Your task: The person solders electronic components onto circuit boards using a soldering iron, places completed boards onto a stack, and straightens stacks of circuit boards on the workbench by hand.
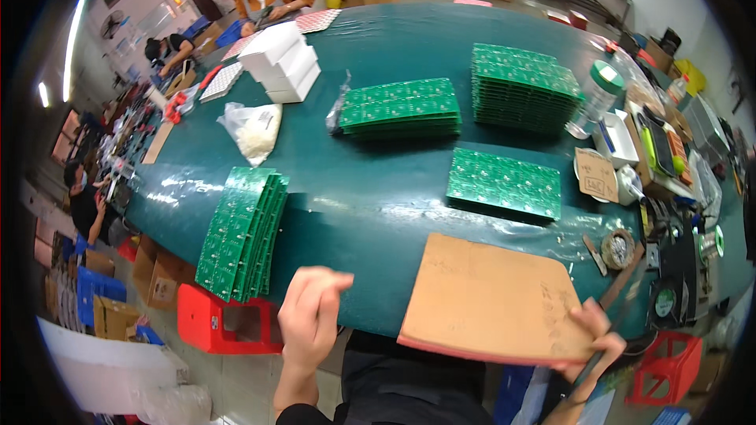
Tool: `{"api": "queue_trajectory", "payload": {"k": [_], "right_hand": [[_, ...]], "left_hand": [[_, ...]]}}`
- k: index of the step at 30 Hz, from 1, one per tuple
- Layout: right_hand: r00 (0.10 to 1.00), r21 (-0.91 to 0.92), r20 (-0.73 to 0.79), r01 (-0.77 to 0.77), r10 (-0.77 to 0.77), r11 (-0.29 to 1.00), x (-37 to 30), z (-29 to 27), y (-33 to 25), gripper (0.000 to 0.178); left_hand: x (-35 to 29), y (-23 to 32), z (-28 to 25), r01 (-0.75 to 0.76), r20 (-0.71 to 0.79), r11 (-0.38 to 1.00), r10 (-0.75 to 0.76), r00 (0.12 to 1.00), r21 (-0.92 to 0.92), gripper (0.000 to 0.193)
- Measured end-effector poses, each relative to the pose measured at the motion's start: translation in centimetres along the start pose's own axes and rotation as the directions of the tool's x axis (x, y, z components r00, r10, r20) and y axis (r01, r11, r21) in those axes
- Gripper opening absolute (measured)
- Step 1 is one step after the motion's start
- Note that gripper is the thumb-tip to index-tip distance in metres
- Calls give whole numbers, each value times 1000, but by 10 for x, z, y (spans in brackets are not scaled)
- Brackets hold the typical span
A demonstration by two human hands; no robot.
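Note:
My right hand (591,344) grips the lower right corner of a flat brown cardboard piece (488,295) with a reddish front edge, held tilted over the table's near edge. A thin dark stick-like tool also lies along that hand's fingers; its kind is unclear. Left of the cardboard, my left hand (311,315) is raised with its fingers curled together; what they hold, if anything, is hidden. Beyond it on the left leans a stack of green circuit boards (242,232). Past the cardboard lies a lower stack of circuit boards (504,182).
The green table (354,197) carries two more board stacks (402,106) (520,83), white boxes (283,63) and a bag of pale small parts (256,130). At right are a clear bottle (596,98), tape roll (617,249) and tools. Red stools (209,321) stand below. Other people sit far left.

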State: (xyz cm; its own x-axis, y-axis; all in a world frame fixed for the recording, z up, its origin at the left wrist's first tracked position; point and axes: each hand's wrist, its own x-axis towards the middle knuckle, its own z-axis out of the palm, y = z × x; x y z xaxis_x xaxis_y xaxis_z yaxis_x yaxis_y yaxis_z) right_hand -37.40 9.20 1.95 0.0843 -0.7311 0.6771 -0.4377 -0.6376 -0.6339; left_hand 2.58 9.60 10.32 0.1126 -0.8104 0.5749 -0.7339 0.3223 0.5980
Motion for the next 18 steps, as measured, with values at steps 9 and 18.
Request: {"api": "queue_trajectory", "payload": {"k": [9,18], "right_hand": [[971,-81,-210,-133,113,988,37,32,107,56],[919,352,-322,-107,227,930,20,16,85,52]], "left_hand": [[70,-119,180,297,254,935,-245,936,-191,29],[111,-127,234,581,499,759,-396,771,-295,35]]}}
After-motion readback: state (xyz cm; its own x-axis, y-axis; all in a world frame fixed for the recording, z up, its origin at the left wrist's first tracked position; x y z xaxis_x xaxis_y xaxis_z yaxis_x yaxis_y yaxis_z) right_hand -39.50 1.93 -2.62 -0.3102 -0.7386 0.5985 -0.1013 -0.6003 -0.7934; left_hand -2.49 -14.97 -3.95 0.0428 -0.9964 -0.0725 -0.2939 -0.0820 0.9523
